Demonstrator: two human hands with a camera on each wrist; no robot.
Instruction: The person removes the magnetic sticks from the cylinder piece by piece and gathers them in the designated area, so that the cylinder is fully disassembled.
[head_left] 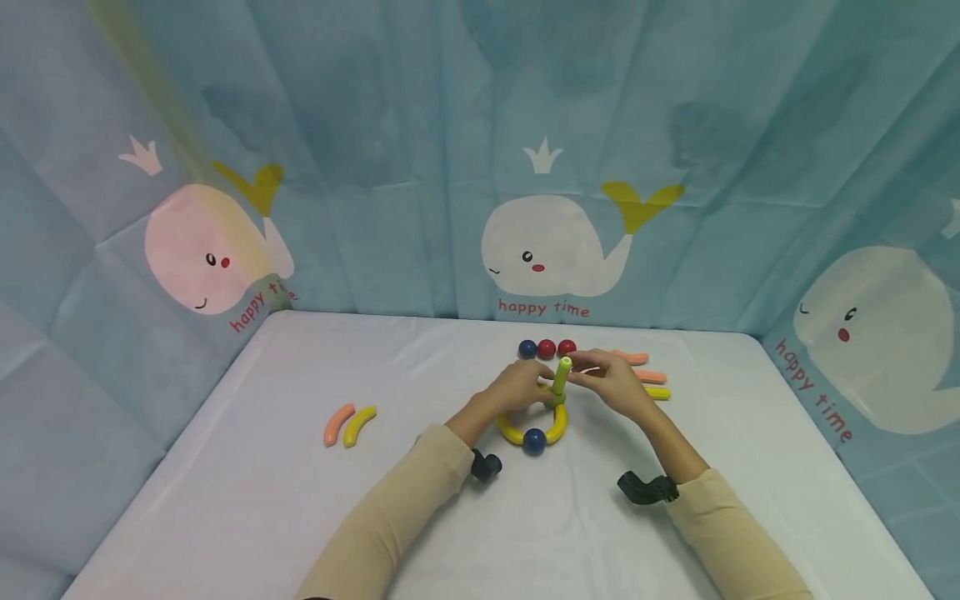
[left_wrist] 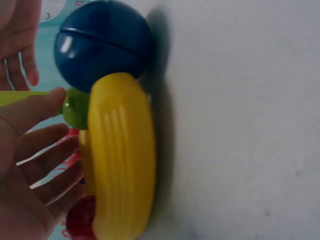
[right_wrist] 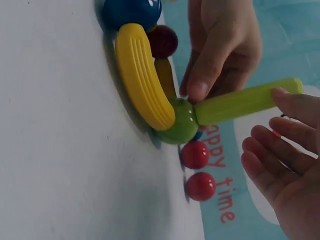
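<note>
A ring of curved yellow rods [right_wrist: 142, 75] lies on the table, joined by a blue ball [head_left: 535, 442], a dark red ball [right_wrist: 163, 41] and a green ball [right_wrist: 181, 121]. From the green ball a straight light-green rod [head_left: 561, 377] stands up. My left hand [head_left: 519, 386] holds the green ball at the rod's foot, its thumb [left_wrist: 42, 105] at the joint and its other fingers loosely extended. Beside the rod's upper end is my right hand [head_left: 617, 385]; its thumb [right_wrist: 295, 104] touches the rod while the other fingers are spread apart from it.
Behind the ring sit a blue ball [head_left: 527, 349] and two red balls [head_left: 547, 349]. Straight orange rods [head_left: 651, 377] and a yellow rod [head_left: 658, 393] lie right of them. Curved orange [head_left: 339, 425] and yellow [head_left: 360, 427] rods lie left. A whale-print curtain [head_left: 420, 167] hangs behind the table.
</note>
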